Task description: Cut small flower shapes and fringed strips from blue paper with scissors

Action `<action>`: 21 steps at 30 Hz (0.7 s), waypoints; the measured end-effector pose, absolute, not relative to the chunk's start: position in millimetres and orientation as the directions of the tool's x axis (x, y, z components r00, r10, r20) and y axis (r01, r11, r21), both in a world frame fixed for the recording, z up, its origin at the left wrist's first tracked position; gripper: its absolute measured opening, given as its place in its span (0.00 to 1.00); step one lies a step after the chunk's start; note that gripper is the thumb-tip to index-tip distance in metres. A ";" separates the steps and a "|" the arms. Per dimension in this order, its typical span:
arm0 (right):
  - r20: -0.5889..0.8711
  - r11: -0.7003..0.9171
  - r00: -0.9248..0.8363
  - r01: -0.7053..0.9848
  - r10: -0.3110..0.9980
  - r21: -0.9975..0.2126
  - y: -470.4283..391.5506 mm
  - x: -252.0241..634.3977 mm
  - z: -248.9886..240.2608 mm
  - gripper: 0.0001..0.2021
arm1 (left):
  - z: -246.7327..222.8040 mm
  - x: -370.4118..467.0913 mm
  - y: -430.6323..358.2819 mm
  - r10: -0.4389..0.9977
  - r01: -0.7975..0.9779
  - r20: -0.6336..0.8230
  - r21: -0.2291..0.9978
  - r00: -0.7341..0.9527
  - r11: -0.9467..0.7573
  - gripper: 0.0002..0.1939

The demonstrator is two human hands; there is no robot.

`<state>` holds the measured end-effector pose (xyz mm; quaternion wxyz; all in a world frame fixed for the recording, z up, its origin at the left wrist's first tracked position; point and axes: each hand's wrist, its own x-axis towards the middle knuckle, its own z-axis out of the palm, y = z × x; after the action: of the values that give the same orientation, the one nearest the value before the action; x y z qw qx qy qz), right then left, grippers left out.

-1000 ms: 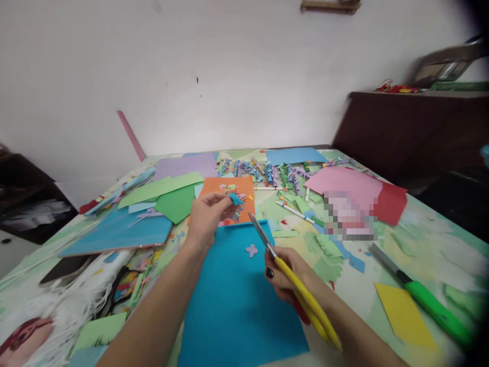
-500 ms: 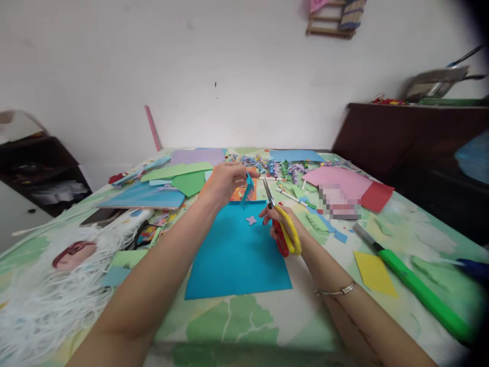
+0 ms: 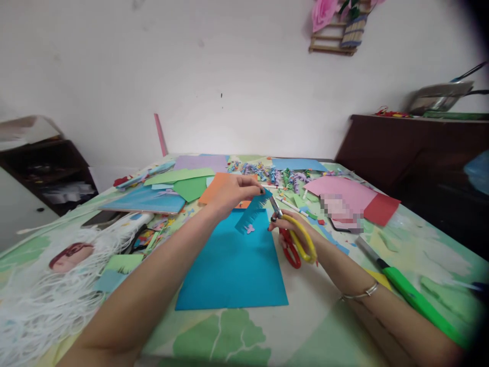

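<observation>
My left hand (image 3: 244, 189) pinches the upper end of a blue paper strip (image 3: 252, 211), whose edge is cut into a fringe. The strip hangs slanted above a large blue sheet of paper (image 3: 229, 270). Held in my right hand (image 3: 284, 227) are scissors (image 3: 303, 239) with one yellow and one red handle loop. Their blades reach up to the strip's upper right end; whether they touch it I cannot tell. On the blue sheet, just under the strip, lies a small lilac paper flower (image 3: 250, 229).
White cord (image 3: 42, 306) lies in a heap at left, near green and blue papers (image 3: 145, 198). Curled paper shreds (image 3: 275, 176) line the back. On the right are a pink sheet (image 3: 344, 188), a phone (image 3: 342, 216) and a green-handled cutter knife (image 3: 416, 295).
The blue strip has turned and now shows its fringed edge. Both hands have come closer together, with the scissors' blades now at the strip. The view has tilted up slightly.
</observation>
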<state>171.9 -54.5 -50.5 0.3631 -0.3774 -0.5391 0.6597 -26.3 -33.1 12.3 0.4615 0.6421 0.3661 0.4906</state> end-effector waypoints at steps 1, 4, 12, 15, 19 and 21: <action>-0.097 -0.157 -0.462 -0.093 0.882 -0.983 -53.7 176.6 -52.1 0.14 | 11.3 -26.0 -32.8 0.922 0.048 0.285 0.950 0.261 -0.308 0.05; -0.067 -0.153 -0.479 -0.144 0.875 -0.978 -51.7 188.2 -57.8 0.15 | 8.3 -23.7 -32.2 0.927 0.127 0.259 0.945 0.269 -0.301 0.06; 0.004 -0.079 -0.542 -0.130 0.840 -0.988 -55.1 194.0 -52.3 0.17 | 11.9 -21.2 -37.9 0.948 0.253 0.223 0.926 0.228 -0.279 0.12; 0.024 -0.057 -0.575 -0.124 0.818 -0.991 -65.2 190.9 -41.2 0.19 | 21.9 -25.2 -43.5 0.949 0.309 0.240 0.904 0.205 -0.295 0.06; 0.042 -0.032 -0.582 -0.116 0.812 -0.993 -79.2 187.8 -28.1 0.21 | 32.1 -30.1 -48.0 0.945 0.269 0.257 0.913 0.203 -0.307 0.02; 0.067 0.022 -0.582 -0.084 0.810 -0.996 -80.5 189.6 -27.0 0.22 | 33.6 -31.8 -47.9 0.946 0.232 0.259 0.925 0.194 -0.301 0.03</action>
<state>189.6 -80.5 -27.0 0.3519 -0.2919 -0.6221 0.6356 -31.8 -47.9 33.6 0.3920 0.6657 0.4425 0.4554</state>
